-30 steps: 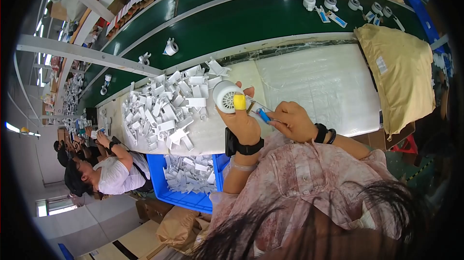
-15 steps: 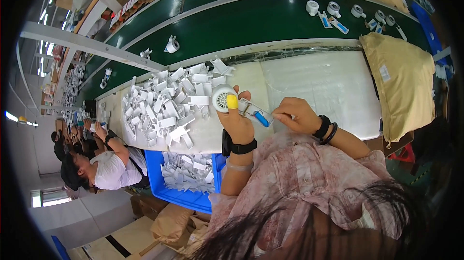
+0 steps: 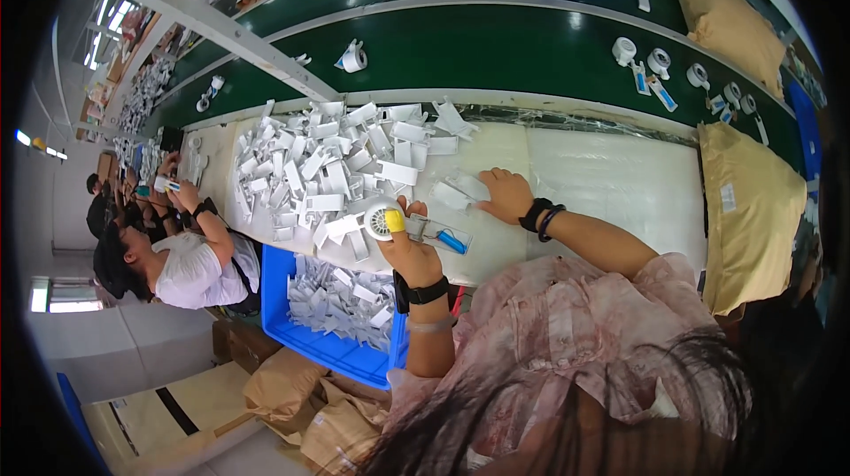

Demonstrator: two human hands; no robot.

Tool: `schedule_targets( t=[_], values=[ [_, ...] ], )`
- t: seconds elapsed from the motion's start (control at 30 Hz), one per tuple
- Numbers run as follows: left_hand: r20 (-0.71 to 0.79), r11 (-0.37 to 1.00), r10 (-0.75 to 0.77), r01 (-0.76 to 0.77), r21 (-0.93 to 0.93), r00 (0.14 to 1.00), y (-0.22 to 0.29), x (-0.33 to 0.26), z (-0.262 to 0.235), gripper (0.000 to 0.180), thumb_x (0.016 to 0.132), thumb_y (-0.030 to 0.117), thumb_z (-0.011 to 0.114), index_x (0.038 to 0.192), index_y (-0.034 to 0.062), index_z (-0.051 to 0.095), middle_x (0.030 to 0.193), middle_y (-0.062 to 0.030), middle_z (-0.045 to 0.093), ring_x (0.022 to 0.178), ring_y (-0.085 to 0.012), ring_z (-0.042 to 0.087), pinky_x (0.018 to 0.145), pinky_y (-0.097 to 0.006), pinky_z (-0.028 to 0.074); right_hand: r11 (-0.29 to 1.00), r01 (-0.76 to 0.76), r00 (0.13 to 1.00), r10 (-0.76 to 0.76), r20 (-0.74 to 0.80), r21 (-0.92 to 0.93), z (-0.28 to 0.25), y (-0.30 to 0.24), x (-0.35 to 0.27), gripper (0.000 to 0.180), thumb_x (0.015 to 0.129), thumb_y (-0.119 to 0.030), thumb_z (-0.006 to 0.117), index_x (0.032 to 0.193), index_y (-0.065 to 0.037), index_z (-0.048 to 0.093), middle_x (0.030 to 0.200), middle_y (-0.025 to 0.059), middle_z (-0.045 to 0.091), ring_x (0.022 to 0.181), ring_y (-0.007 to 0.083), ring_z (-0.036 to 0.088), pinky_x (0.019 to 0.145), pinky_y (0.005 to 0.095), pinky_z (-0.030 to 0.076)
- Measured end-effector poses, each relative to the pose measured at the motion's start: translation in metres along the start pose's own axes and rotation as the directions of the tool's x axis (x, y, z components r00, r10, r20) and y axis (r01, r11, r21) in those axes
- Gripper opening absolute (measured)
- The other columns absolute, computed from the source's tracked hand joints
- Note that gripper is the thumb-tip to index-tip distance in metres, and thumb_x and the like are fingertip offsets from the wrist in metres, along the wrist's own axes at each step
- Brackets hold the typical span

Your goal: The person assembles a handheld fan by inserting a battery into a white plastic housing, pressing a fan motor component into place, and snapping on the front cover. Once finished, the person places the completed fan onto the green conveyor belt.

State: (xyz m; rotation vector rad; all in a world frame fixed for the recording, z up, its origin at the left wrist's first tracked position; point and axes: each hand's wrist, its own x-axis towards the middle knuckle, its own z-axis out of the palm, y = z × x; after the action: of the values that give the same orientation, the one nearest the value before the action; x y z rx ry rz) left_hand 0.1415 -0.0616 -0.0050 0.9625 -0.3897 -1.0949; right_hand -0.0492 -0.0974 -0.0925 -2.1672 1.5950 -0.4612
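In my left hand (image 3: 413, 255) is a small white handheld fan (image 3: 378, 221), its round grille head up against my yellow-wrapped thumb. The fan's handle is uncovered, and a blue cylindrical battery (image 3: 452, 241) shows inside it. My right hand (image 3: 507, 195) is farther off on the pale worktop, fingers closed on the edge of a white plastic handle cover (image 3: 456, 191), which is blurred. A heap of similar white covers (image 3: 332, 166) lies just left of that piece.
A blue bin (image 3: 332, 356) full of white parts stands below the table's near edge. Beyond the worktop runs a green conveyor (image 3: 496, 46) carrying several fans. On the right lies a tan bag (image 3: 753, 210). A co-worker in a white shirt (image 3: 190, 268) sits at the left.
My right hand has left the fan's battery end and reached toward the heap, now with a white cover at its fingers. The fan stays in my left hand; the whole view has shifted.
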Motion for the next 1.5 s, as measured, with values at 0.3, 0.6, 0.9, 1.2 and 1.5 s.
schedule_targets(
  t=[0.3, 0.6, 0.9, 1.2, 1.5],
  values=[
    [-0.032, 0.999, -0.003, 0.002, -0.041, 0.999, -0.012, 0.016, -0.011, 0.036, 0.094, 0.020, 0.062, 0.123, 0.0046, 0.048, 0.113, -0.0140, 0.061, 0.087, -0.0233, 0.065, 0.082, -0.038, 0.054, 0.973, -0.218, 0.890, 0.165, 0.425, 0.078, 0.002, 0.030, 0.032, 0.041, 0.079, -0.040, 0.068, 0.087, -0.001, 0.059, 0.098, 0.0176, 0.065, 0.090, 0.0366, 0.064, 0.076, 0.0463, 0.050],
    [0.074, 0.996, -0.089, 0.087, 0.022, 0.993, -0.028, 0.017, 0.012, 0.040, 0.095, 0.024, 0.061, 0.126, 0.0027, 0.047, 0.117, -0.0155, 0.060, 0.095, -0.0258, 0.064, 0.090, -0.042, 0.054, 0.753, -0.352, 0.910, 0.136, 0.392, 0.556, -0.043, 0.053, -0.040, 0.030, 0.100, -0.010, 0.042, 0.128, -0.001, 0.039, 0.097, 0.0112, 0.065, 0.083, 0.0194, 0.069, 0.061, 0.0296, 0.056],
    [0.137, 0.988, -0.152, 0.148, 0.039, 0.979, -0.041, -0.003, 0.041, 0.041, 0.094, 0.022, 0.062, 0.128, 0.0049, 0.046, 0.117, -0.0156, 0.059, 0.096, -0.0275, 0.065, 0.090, -0.041, 0.054, -0.244, -0.495, 0.857, 0.020, 0.515, 0.834, -0.059, 0.045, -0.075, 0.032, 0.102, -0.022, 0.044, 0.130, -0.006, 0.046, 0.101, 0.0066, 0.059, 0.069, 0.0131, 0.050, 0.059, 0.0262, 0.042],
    [0.149, 0.988, -0.147, 0.139, 0.062, 0.978, -0.053, -0.021, 0.068, 0.038, 0.094, 0.020, 0.062, 0.125, 0.0052, 0.046, 0.117, -0.0158, 0.059, 0.095, -0.0271, 0.065, 0.083, -0.039, 0.054, 0.749, -0.048, 0.978, 0.171, -0.123, 0.660, -0.094, -0.027, -0.085, 0.034, 0.097, -0.020, 0.053, 0.124, 0.001, 0.048, 0.099, 0.0106, 0.054, 0.085, 0.0235, 0.053, 0.078, 0.0311, 0.045],
    [0.236, 0.990, -0.134, 0.139, -0.006, 0.962, -0.061, -0.035, 0.077, 0.038, 0.094, 0.018, 0.061, 0.126, 0.0050, 0.045, 0.117, -0.0148, 0.057, 0.096, -0.0275, 0.064, 0.080, -0.037, 0.054, 0.848, 0.104, 0.946, 0.078, -0.316, 0.519, -0.089, -0.039, -0.090, 0.045, 0.089, -0.020, 0.065, 0.124, 0.001, 0.045, 0.114, 0.0215, 0.051, 0.102, 0.0385, 0.053, 0.087, 0.0402, 0.045]
  ],
)
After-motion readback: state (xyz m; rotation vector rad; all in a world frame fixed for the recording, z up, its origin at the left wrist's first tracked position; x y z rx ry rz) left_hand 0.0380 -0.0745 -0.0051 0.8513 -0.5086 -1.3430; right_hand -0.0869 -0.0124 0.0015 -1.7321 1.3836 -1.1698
